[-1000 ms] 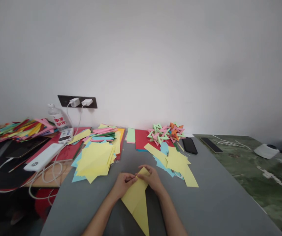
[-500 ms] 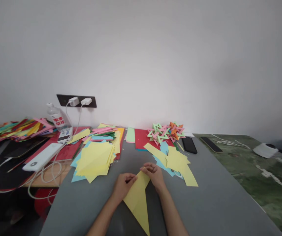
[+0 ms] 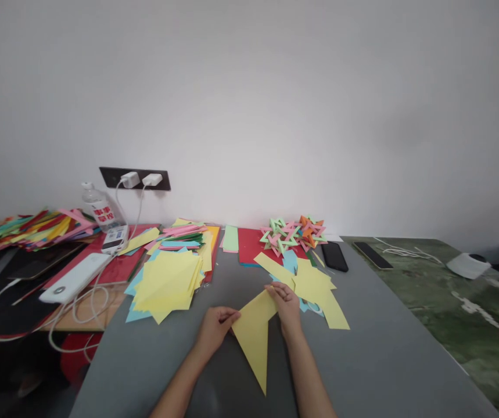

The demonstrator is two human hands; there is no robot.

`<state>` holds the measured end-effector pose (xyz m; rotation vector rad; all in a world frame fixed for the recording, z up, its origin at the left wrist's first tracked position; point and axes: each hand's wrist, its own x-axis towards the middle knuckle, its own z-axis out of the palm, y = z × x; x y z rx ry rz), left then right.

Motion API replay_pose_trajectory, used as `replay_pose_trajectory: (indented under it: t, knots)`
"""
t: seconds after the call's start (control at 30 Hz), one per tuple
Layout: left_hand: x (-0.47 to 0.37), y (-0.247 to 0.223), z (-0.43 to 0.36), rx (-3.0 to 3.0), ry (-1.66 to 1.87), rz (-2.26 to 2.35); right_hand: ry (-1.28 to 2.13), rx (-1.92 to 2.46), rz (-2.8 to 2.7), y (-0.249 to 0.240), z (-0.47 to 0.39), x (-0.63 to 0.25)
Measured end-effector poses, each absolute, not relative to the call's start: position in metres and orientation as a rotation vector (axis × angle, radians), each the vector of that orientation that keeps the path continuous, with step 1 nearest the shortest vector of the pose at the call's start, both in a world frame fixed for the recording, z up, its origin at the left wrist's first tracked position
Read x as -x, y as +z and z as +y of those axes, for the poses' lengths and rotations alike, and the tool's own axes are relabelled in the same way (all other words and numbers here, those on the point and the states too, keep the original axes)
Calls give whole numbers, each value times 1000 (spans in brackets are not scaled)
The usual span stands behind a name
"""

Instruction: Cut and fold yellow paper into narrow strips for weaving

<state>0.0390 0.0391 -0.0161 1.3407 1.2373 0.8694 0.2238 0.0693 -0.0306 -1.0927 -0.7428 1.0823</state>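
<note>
A folded sheet of yellow paper (image 3: pixel 253 331) is held between my two hands over the grey table (image 3: pixel 362 366), its long point aimed down toward me. My left hand (image 3: pixel 215 331) pinches the paper's left corner between thumb and fingers. At its upper right corner, my right hand (image 3: pixel 286 303) grips it the same way. Loose yellow paper pieces (image 3: pixel 314 284) lie beyond my right hand, with light blue paper partly under them. Beyond my left hand is a stack of yellow squares (image 3: pixel 168 281) with blue sheets below.
Folded-paper stars (image 3: pixel 290 233) sit at the back on red paper (image 3: pixel 249 244). A black phone (image 3: pixel 335 256) lies right of them. Leftward are a white power bank (image 3: pixel 74 277) with cables, a bottle (image 3: pixel 101 209) and colourful paper strips (image 3: pixel 35 229). A green marbled surface (image 3: pixel 432 290) adjoins on the right.
My hands have moved apart, the right one shifting up and to the right. The folded paper has turned and risen slightly, and its lower point is now fully in view.
</note>
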Motion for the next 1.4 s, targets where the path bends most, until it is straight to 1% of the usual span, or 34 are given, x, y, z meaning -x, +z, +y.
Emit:
replay_pose_trajectory:
  t: [0.27, 0.33, 0.43, 0.5, 0.6, 0.7, 0.8, 0.87, 1.07, 1.4]
  knots:
    - [-36, -13, 40, -1387, 860, 1309, 1065, 1112, -772, -39, 72, -226]
    - [-34, -17, 42, -1453, 852, 1313, 932, 1181, -874, -41, 72, -226]
    - [-31, -19, 47, -1621, 800, 1363, 549, 1322, -1105, -44, 71, -220]
    - [-29, -15, 48, -1778, 745, 1416, 429, 1355, -1296, -47, 70, -210]
    - [-30, -4, 47, -2013, 588, 1589, 479, 1345, -1513, -52, 67, -194]
    - [-40, 4, 40, -2299, 509, 1748, 473, 1391, -1554, -55, 66, -185]
    - [-55, 1, 31, -2495, 281, 1810, 481, 1411, -1560, -57, 69, -186]
    - [-62, -5, 26, -2553, 190, 1844, 493, 1422, -1558, -58, 71, -188]
    - [-67, -17, 20, -2614, 205, 1937, 480, 1502, -1469, -59, 81, -208]
    - [-62, -20, 22, -2651, 135, 1876, 318, 1603, -1338, -66, 91, -240]
